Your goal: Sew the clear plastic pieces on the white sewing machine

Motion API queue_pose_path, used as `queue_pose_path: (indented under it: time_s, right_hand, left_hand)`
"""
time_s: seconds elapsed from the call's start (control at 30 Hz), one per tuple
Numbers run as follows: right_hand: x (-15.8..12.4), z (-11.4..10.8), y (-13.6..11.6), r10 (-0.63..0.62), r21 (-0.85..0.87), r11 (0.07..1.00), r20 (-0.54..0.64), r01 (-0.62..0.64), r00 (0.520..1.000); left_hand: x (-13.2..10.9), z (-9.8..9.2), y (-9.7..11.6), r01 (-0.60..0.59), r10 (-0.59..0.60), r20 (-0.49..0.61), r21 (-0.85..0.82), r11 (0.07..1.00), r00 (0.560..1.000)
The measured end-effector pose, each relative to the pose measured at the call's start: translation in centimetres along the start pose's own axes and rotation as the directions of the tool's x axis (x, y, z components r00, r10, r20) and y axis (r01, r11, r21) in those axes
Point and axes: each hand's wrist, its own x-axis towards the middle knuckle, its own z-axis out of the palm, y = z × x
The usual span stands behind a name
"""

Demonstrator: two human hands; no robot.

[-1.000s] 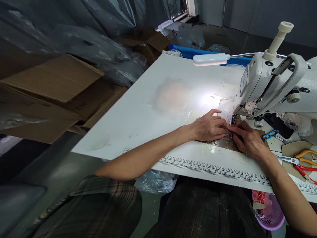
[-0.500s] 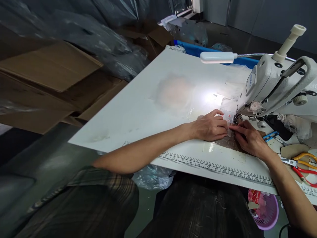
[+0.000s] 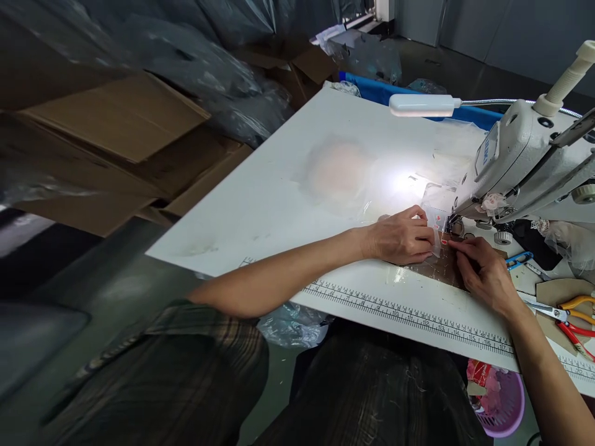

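Note:
My left hand (image 3: 405,236) rests on the white table with its fingers curled and pressed on a small piece of sheer white fabric (image 3: 436,214) with little red marks. My right hand (image 3: 486,272) lies to the right of the fabric, its index finger stretched toward a small red patch (image 3: 444,242) and its thumb apart below. Both hands are just in front of the presser foot (image 3: 450,224) of a white sewing machine (image 3: 515,148). Under the fingers, a brown plate (image 3: 439,271) with a shiny clear cover is partly hidden.
A lamp (image 3: 424,105) lights the white table (image 3: 260,210), which has a printed ruler (image 3: 409,319) along its front. Scissors (image 3: 553,310), red-handled pliers (image 3: 575,337) and blue thread snips (image 3: 519,260) lie at right. Below hangs a purple basket (image 3: 509,409); cardboard boxes (image 3: 121,118) stand left.
My right hand has drawn slightly away from my left, its index finger now apart from the left fingertips and a red patch showing between them. The whole view has shifted a little.

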Motion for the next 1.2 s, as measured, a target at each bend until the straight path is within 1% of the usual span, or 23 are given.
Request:
queue_pose_path:
  time_s: [0.17, 0.27, 0.37, 0.43, 0.47, 0.57, 0.63, 0.83, 1.0, 1.2]
  right_hand:
    - [-0.3, 0.1, -1.0, -0.108, -0.067, 0.991, 0.087, 0.114, 0.990]
    - [-0.3, 0.2, -1.3, -0.121, -0.152, 0.978, 0.128, 0.140, 0.984]
    - [-0.3, 0.4, -1.5, -0.119, -0.233, 0.960, 0.152, 0.153, 0.981]
    - [-0.4, 0.4, -1.7, -0.123, -0.260, 0.952, 0.154, 0.160, 0.980]
    - [-0.4, 0.5, -1.8, -0.127, -0.268, 0.949, 0.151, 0.164, 0.980]
    - [-0.5, 0.5, -2.0, -0.134, -0.289, 0.943, 0.132, 0.167, 0.982]
    - [-0.6, 0.6, -2.0, -0.132, -0.301, 0.939, 0.129, 0.165, 0.983]
    - [-0.6, 0.6, -2.1, -0.138, -0.316, 0.932, 0.141, 0.176, 0.980]
    - [-0.6, 0.6, -2.2, -0.148, -0.347, 0.918, 0.147, 0.191, 0.978]
    - [-0.7, 0.7, -2.3, -0.126, -0.341, 0.924, 0.152, 0.172, 0.980]
  left_hand:
    - [0.2, -0.2, 0.1, 0.017, -0.018, 0.032, 0.012, 1.000, 0.999]
    - [0.2, -0.3, 0.2, 0.006, -0.007, 0.055, 0.023, 1.000, 0.998]
    - [0.1, -0.5, 0.2, -0.025, 0.024, 0.049, 0.023, 0.999, 0.999]
    - [0.1, -0.5, 0.2, -0.017, 0.017, 0.016, 0.024, 1.000, 1.000]
    - [0.1, -0.5, 0.2, 0.009, -0.009, -0.018, 0.034, 0.999, 1.000]
    - [0.1, -0.2, 0.0, 0.152, -0.139, -0.149, 0.082, 0.985, 0.979]
    - [0.1, 0.1, -0.1, 0.205, -0.185, -0.171, 0.107, 0.973, 0.968]
    - [0.0, 0.7, -0.2, 0.179, -0.173, -0.047, 0.155, 0.972, 0.984]
    - [0.0, 0.7, -0.3, 0.167, -0.165, -0.022, 0.169, 0.971, 0.986]
    - [0.0, 0.6, -0.3, 0.155, -0.166, 0.052, 0.173, 0.973, 0.985]
